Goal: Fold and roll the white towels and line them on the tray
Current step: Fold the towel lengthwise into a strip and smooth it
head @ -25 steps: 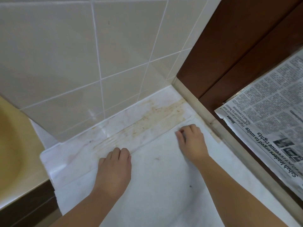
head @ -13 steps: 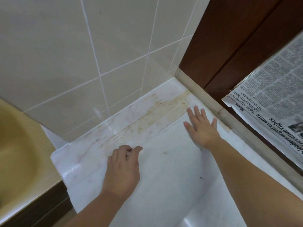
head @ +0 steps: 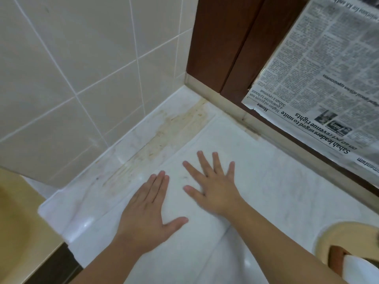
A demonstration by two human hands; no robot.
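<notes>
Location: white marble counter [head: 86,203] in tiled corner, brown-stained strip along back edge, dark wood frame at right with newspaper [head: 328,78] hung over it.

Item: white towel [head: 266,181], spread flat on counter, far edge running parallel to stained strip, right side reaching close to wood frame. Near part seemingly doubled over, a fold line visible below right forearm. Faint marks on cloth.

Left hand [head: 147,218]: palm down on towel near its left edge, four fingers pressed together, thumb held out to the side.
Right hand [head: 213,187]: palm down on towel just beside the left, fingers [head: 202,159] splayed wide. Nothing pinched by either.

Also noted: round tan tray [head: 336,232] at lower right, partly out of frame, something white on it, not identifiable. Yellow basin [head: 12,222] at left edge.

Handling, as judged: light, thin, limp cloth; no stiffness to hold a crease unaided, hence flat-palm smoothing. Likely to slide on polished stone unless pinned. Best taken by corners or along one edge with both hands, then kept taut while folded and rolled tight. Not fragile.
</notes>
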